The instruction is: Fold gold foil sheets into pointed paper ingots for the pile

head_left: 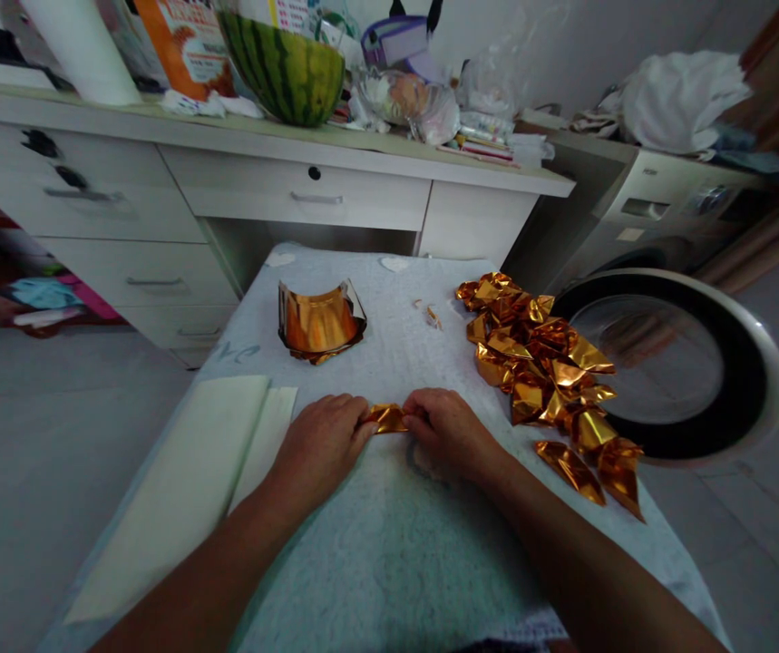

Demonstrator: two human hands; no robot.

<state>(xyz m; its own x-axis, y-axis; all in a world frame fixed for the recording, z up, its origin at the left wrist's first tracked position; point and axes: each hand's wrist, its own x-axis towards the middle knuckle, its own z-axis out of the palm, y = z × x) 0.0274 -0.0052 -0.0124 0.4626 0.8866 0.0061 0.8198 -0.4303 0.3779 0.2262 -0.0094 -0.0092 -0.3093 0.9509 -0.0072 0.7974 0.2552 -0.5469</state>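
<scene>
A small piece of shiny orange-gold foil (387, 418) is stretched between my two hands, just above or on the cloth-covered table (389, 562). My left hand (325, 440) pinches its left end between thumb and fingers. At the other end, my right hand (447, 431) grips it with the fingers curled in. What the foil wraps, if anything, is hidden. To the right lies a heap of folded or twisted gold foil pieces (531, 354). Beyond my left hand, a curled stack of gold foil sheets (321, 325) rests on the cloth.
Pale folded paper sheets (185, 472) lie left of my left arm. Small scraps (433, 316) sit near the heap. Behind the table, a white desk (368, 195) carries a cut watermelon (287, 73) and bags. At right stands a washing machine with its round door (675, 363) swung out.
</scene>
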